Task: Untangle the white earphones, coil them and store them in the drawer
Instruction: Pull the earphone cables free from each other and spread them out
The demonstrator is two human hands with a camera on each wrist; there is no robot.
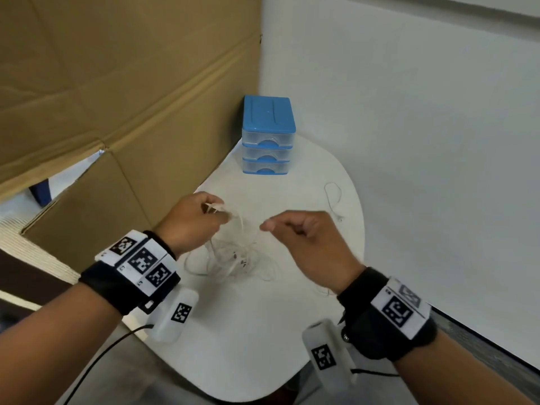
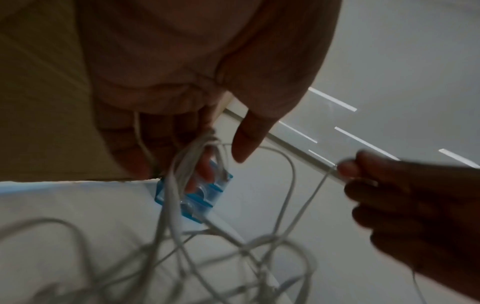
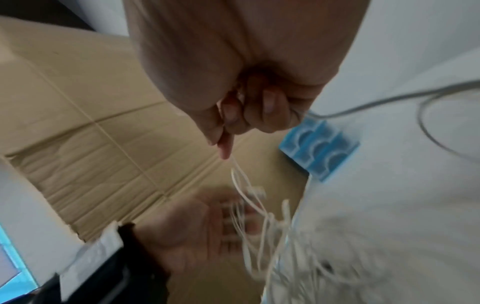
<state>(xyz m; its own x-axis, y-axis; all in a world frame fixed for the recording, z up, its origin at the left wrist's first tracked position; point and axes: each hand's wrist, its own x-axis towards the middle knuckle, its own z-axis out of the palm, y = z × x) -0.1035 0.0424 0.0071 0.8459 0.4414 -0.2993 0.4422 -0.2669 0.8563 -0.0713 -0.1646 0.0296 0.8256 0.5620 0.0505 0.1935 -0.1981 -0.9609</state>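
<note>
A tangle of white earphones (image 1: 233,260) lies on the white table (image 1: 248,331), partly lifted between both hands. My left hand (image 1: 216,211) grips a bunch of cord strands (image 2: 182,170) with its fingers curled round them. My right hand (image 1: 267,226) pinches one thin strand (image 3: 235,164) between thumb and forefinger, its other fingers curled. The strand runs down to the knot (image 2: 259,244). One loose end of cord (image 1: 333,200) trails to the right on the table. The blue three-drawer unit (image 1: 267,135) stands at the table's back, all its drawers closed.
A brown cardboard sheet (image 1: 117,97) leans along the left side. A white wall (image 1: 423,127) bounds the back and right. The table's rounded front edge (image 1: 228,396) is near me. Black camera cables (image 1: 96,363) hang below my wrists.
</note>
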